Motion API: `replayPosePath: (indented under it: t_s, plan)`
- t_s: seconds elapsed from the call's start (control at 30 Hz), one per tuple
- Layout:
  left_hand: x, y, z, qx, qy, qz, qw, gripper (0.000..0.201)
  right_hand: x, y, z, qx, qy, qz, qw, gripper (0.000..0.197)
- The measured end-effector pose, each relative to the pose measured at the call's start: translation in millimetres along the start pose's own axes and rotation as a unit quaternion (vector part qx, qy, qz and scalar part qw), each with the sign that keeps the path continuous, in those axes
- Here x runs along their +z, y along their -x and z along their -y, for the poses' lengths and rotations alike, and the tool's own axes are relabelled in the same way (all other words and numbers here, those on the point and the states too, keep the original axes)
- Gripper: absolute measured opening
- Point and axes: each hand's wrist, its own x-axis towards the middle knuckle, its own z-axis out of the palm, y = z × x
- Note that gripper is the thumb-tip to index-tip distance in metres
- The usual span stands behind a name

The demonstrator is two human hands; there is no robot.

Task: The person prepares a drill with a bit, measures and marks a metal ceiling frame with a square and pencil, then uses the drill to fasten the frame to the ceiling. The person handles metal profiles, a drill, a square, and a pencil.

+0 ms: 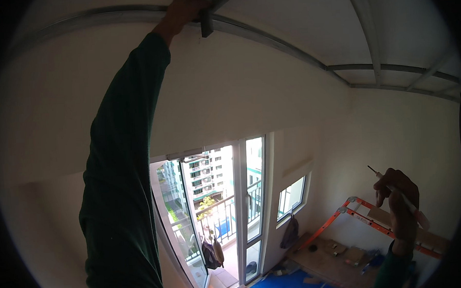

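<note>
Your left sleeve [119, 164], nearest the camera, rises up the left half of the frame to your left hand [179, 16], at the top edge just left of centre. That hand lies against a short dark metal piece [207, 24] at a metal rail [267, 38]; the fingertips are too dark to tell whether they grasp the piece or only press it. At lower right, your right hand [400, 193] grips a slender pale tool [412, 208], its thin dark tip pointing up and left, well apart from the rail; the tool's exact kind is unclear. For good work, steady the piece squarely against the rail, balance your weight before stretching, and hold the tip clear of your left fingers. Beyond, at lower right, stand an orange ladder [367, 221] and, at bottom centre, a blue floor covering [285, 285].
</note>
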Motion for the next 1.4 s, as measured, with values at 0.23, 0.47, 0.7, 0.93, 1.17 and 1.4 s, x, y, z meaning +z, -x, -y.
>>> replayPosePath:
  t_s: [0.23,0.47,0.7,0.93,1.17,1.4]
  plan:
    - [1.7,16.3,3.0,0.136,0.013,0.008,0.991,0.039,4.9,-5.3,18.5,-0.022,0.049,0.007,0.999,0.059]
    - [8.1,18.9,5.7,0.072,0.001,-0.041,0.997,0.040,10.2,-14.5,47.7,-0.033,0.113,0.009,0.993,0.064]
    - [6.6,5.7,8.6,0.162,-0.119,-0.055,0.978,0.034,40.3,-90.9,96.5,-0.105,0.171,0.069,0.977,0.040]
    - [18.7,-6.3,18.0,0.232,-0.211,-0.098,0.945,0.037,85.4,-232.5,132.3,-0.397,0.368,0.033,0.840,0.022]
    - [26.8,-17.4,23.0,0.274,-0.308,-0.176,0.894,0.034,146.6,-336.5,156.1,-0.591,0.507,0.039,0.626,0.028]
    - [46.6,-4.6,-2.3,0.190,-0.228,-0.175,0.939,0.036,179.1,-396.5,154.7,-0.459,0.663,0.099,0.583,0.031]
